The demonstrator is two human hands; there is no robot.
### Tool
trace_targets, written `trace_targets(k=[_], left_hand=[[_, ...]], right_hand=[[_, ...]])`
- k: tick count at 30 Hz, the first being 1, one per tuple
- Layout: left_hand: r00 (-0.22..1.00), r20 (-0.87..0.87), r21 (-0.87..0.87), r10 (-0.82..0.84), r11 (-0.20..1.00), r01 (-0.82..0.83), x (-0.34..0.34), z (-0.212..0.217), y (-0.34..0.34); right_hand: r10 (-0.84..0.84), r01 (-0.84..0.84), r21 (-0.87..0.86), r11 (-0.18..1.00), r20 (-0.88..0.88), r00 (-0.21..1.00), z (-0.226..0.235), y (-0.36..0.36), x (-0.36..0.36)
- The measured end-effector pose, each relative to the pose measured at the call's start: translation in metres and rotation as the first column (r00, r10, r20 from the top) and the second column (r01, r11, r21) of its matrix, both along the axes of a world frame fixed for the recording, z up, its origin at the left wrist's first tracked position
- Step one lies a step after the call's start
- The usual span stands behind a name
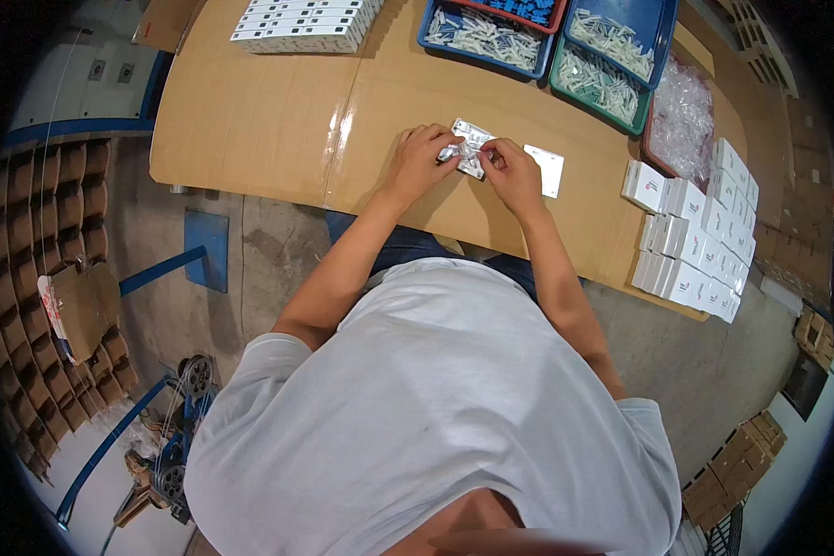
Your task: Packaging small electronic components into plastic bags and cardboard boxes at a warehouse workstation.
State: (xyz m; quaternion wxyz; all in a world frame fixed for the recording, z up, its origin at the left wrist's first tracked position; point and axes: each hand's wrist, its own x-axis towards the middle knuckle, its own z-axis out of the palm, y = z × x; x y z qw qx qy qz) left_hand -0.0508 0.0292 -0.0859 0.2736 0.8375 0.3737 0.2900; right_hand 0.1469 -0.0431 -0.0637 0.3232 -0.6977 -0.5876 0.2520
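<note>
At the near middle of the table, my left hand (421,165) and my right hand (512,174) meet over a small white open box (473,132). Small white and shiny parts (469,151) show between the fingertips, some looking like clear plastic; their kind is too small to tell. My left fingers are closed at the box's left side, by a small dark and silvery piece (447,153). At its right side, my right thumb and fingers pinch together, hiding what they hold. A flat white piece like a box lid (547,172) lies just right of my right hand.
Blue trays (423,39) and a green tray (612,119) of small white plastic parts stand at the far side, with a red tray (528,20) of blue pieces. Clear plastic bags (681,111) fill another tray. White boxes are stacked right (690,241) and far left (298,37).
</note>
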Motion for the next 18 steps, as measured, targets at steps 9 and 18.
trace_targets(k=[9, 18], left_hand=[[0.999, -0.037, 0.048, -0.037, 0.998, 0.038, -0.001, 0.003, 0.006], [1.000, 0.001, 0.070, 0.005, 0.998, -0.005, 0.001, 0.007, 0.001]], right_hand=[[0.055, -0.070, 0.122, 0.990, 0.123, 0.991, -0.008, 0.000, 0.005], [-0.041, 0.005, 0.171, 0.985, 0.212, 0.976, -0.002, -0.001, -0.010]])
